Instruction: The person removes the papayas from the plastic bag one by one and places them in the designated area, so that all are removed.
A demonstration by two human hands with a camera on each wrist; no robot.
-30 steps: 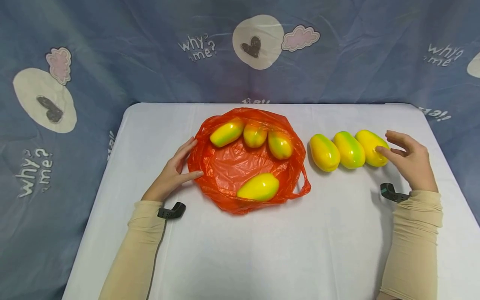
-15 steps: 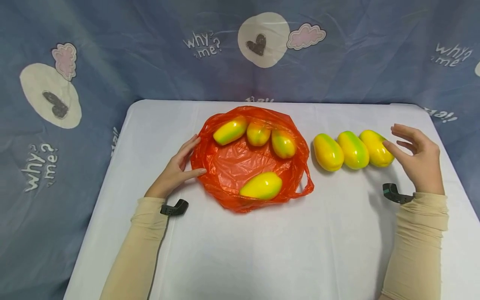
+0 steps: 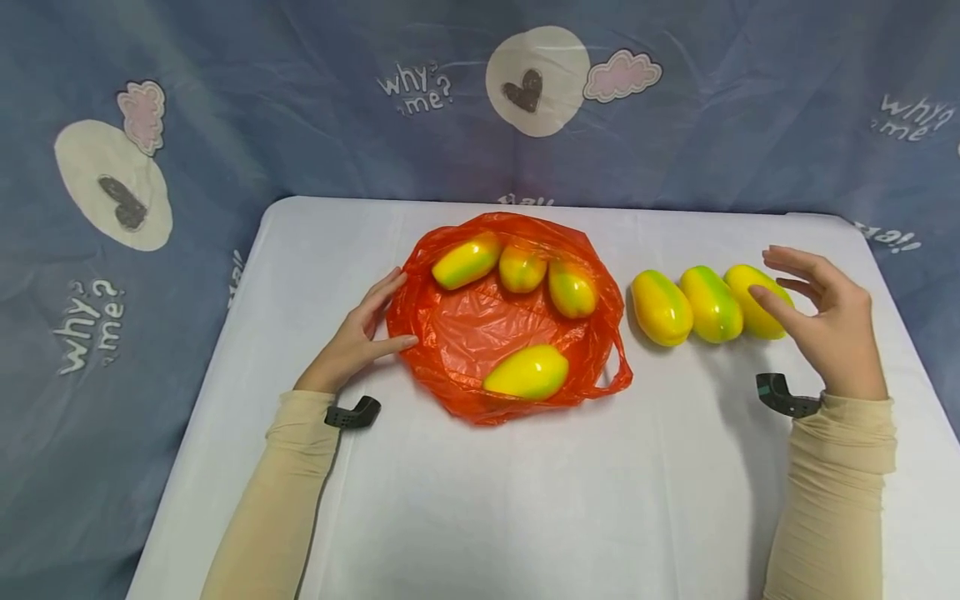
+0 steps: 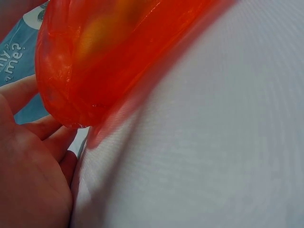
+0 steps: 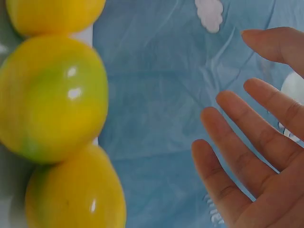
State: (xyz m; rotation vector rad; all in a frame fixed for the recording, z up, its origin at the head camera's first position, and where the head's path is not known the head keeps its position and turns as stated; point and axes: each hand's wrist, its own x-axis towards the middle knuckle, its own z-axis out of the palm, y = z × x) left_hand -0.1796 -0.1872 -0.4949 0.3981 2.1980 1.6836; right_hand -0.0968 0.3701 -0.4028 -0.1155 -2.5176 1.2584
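A red plastic bag lies with its mouth spread wide. Inside it, several glossy yellow-green papayas rest, most along the far side and one near the front. My left hand touches the bag's left side, thumb at the front and fingers extended behind. In the left wrist view, those fingers lie against the red plastic. My right hand hovers over the rightmost loose papaya, fingers spread and holding nothing. The right wrist view shows its fingers apart from the papayas.
Two more papayas, the middle one and the left one, lie in a row right of the bag. A bag handle loops out toward them. The white-covered table ends at a blue printed curtain.
My right hand has lifted from the rightmost papaya and drifted slightly left above it. The left hand stays at the bag. The head view has shifted a little.
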